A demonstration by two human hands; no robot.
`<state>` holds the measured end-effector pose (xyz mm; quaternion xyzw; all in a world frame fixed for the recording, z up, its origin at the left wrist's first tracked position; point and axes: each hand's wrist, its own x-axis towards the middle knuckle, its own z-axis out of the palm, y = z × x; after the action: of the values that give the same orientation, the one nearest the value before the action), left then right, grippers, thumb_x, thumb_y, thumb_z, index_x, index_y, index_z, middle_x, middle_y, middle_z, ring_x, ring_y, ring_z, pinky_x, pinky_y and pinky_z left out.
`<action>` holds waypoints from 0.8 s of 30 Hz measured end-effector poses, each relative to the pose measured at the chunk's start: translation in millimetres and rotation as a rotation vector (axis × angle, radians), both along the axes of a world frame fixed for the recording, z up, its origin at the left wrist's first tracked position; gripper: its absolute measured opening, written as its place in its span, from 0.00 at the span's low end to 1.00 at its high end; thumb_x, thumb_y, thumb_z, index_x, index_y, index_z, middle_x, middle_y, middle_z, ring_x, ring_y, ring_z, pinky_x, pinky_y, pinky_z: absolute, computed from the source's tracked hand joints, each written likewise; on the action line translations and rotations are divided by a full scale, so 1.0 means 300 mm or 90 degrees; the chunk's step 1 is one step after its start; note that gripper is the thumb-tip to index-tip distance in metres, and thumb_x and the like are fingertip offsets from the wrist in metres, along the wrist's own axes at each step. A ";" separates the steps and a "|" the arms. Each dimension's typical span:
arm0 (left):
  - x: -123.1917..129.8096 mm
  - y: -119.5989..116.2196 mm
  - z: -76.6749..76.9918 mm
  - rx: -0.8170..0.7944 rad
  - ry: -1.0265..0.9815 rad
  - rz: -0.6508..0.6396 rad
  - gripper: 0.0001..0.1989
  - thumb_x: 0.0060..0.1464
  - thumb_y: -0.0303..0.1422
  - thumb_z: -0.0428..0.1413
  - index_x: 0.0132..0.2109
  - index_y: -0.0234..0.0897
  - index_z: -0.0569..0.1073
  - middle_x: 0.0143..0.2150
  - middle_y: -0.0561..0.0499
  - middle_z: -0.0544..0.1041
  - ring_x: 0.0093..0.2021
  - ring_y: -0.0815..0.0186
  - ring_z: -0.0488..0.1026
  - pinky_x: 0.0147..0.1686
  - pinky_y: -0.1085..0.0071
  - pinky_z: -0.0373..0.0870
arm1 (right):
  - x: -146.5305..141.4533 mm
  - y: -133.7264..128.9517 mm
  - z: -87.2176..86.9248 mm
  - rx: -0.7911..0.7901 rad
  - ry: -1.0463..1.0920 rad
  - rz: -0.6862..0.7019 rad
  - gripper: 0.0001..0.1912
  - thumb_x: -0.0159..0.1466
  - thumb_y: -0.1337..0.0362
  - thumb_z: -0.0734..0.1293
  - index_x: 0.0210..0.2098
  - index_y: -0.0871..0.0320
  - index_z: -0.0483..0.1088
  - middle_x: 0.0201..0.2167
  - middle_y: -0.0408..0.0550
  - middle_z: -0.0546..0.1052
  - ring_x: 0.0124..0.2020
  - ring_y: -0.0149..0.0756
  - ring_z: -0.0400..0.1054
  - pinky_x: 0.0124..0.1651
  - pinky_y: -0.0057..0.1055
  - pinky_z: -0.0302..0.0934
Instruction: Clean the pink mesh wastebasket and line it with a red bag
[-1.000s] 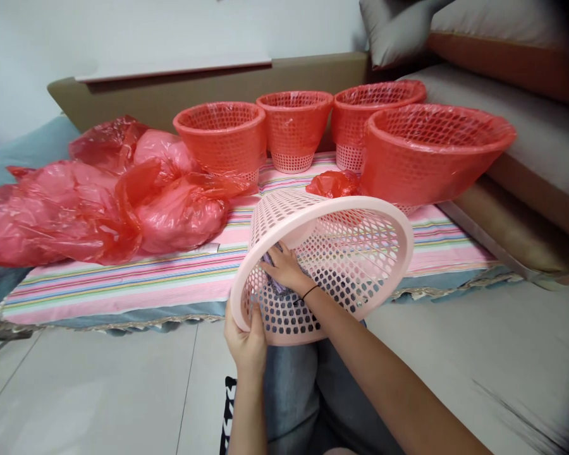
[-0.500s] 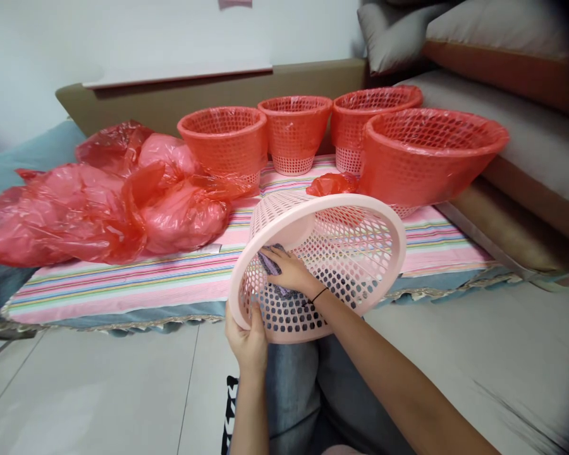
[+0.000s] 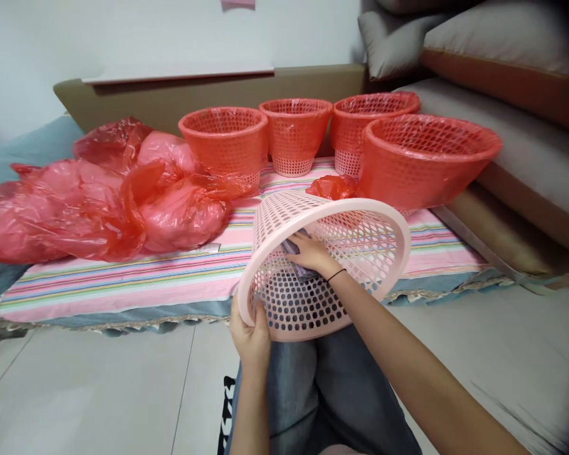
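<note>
A pale pink perforated basket [image 3: 308, 317] lies tilted over my knees, its wide mouth facing me. The left side of its rim is gripped by my left hand [image 3: 252, 335], thumb inside and fingers outside. My right hand [image 3: 310, 253] is inside the basket, holding a bunched purple-grey cloth [image 3: 304, 273] against the inner wall. Part of the cloth is hidden under the fingers.
Behind stand several baskets covered in red plastic, one at the right [image 3: 427, 174]. Stuffed red plastic bags [image 3: 76, 208] lie at the left on the striped cover [image 3: 123, 284]. Grey cushions [image 3: 512, 145] are piled at the right.
My right hand and the cloth have moved right and slightly up, deeper inside the basket. The basket and my left hand have shifted slightly right.
</note>
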<state>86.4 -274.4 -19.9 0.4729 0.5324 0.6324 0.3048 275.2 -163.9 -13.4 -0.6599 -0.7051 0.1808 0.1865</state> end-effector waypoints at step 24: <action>0.002 0.003 -0.006 -0.016 0.027 -0.001 0.19 0.53 0.35 0.60 0.52 0.35 0.75 0.49 0.42 0.80 0.51 0.55 0.77 0.54 0.58 0.72 | -0.085 -0.045 -0.088 -0.048 -0.108 -0.002 0.29 0.57 0.64 0.65 0.59 0.51 0.68 0.60 0.54 0.69 0.63 0.63 0.51 0.59 0.62 0.49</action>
<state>87.1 -273.6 -21.6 0.4825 0.5464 0.6153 0.3001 249.6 -177.5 -39.9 -0.6806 -0.7098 0.1508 0.1014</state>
